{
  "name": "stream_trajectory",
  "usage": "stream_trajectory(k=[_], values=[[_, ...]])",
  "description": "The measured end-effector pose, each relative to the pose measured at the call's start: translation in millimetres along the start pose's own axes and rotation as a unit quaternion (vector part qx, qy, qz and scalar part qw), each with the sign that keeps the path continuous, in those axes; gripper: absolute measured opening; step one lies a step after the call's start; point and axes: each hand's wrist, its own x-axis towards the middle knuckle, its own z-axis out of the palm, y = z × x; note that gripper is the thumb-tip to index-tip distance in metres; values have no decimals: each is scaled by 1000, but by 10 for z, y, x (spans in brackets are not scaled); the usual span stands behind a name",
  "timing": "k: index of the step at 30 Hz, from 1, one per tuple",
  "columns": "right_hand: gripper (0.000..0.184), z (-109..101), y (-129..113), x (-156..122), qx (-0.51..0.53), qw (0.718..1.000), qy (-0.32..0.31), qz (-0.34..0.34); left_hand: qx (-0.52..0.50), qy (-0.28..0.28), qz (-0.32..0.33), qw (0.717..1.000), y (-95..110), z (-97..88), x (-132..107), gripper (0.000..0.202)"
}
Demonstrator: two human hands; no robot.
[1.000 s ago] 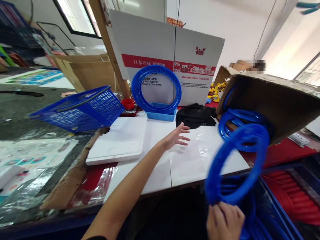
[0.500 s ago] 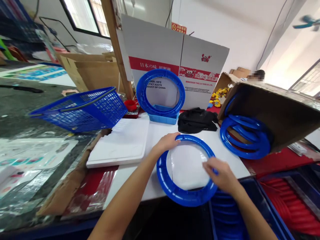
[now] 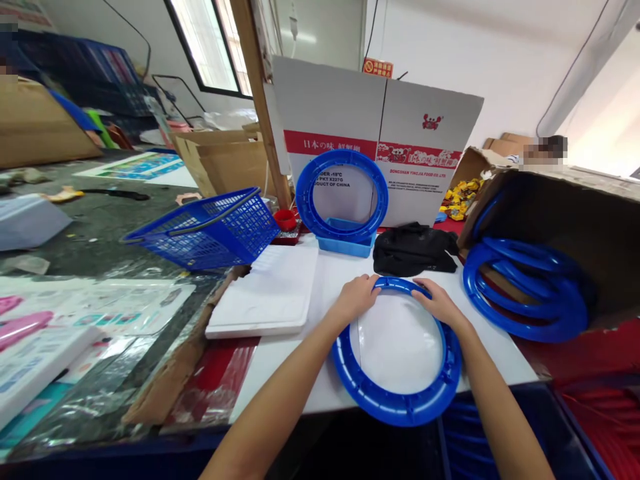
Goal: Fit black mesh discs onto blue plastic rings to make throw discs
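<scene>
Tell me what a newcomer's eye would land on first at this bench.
First the blue ring lying flat on the white board, with the left hand and right hand on its far rim. Then the upright ring against the printed carton behind, and the ring pile spilling from the tipped box at right.

A ring lies flat on the desk at its near edge, with the left hand and right hand on its far rim. Behind it lies a cloth; behind that stands a board with a second ring leaning against it. A basket sits to the left, and a box of rings to the right.
</scene>
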Motion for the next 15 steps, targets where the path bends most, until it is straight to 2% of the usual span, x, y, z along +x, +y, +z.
stream_trajectory(k=[2, 4, 6, 8, 10, 11, 13, 14, 15], values=[[51, -70, -54, 5, -7, 1000, -20, -10, -12, 2, 3, 1000, 5, -7, 11, 43], [47, -163, -124, -68, -20, 999, -28, -16, -26, 1, 10, 1000, 2, -40, 22, 44], [41, -258, -191, -343, -27, 1000, 3, -8, -48, 3, 17, 999, 9, -90, 15, 48], [44, -304, -251, -892, -21, 994, 95, 40, -71, 18, 25, 997, 48, -130, -23, 54], [61, -240, -326, -1668, 14, 966, 216, 143, -86, 35, 52, 994, 114, -136, -76, 57], [72, -158, -380, -2094, 55, 933, 296, 199, -85, 39, 72, 993, 148, -123, -91, 57], [84, 69, -532, -2906, 89, 836, 456, 291, -53, 52, 110, 991, 201, -82, -54, 53], [83, 185, -631, -3256, 102, 810, 486, 312, -28, 68, 115, 991, 214, -62, 13, 53], [79, 281, -742, -3558, 128, 807, 480, 318, 1, 93, 108, 990, 215, -50, 116, 55]])
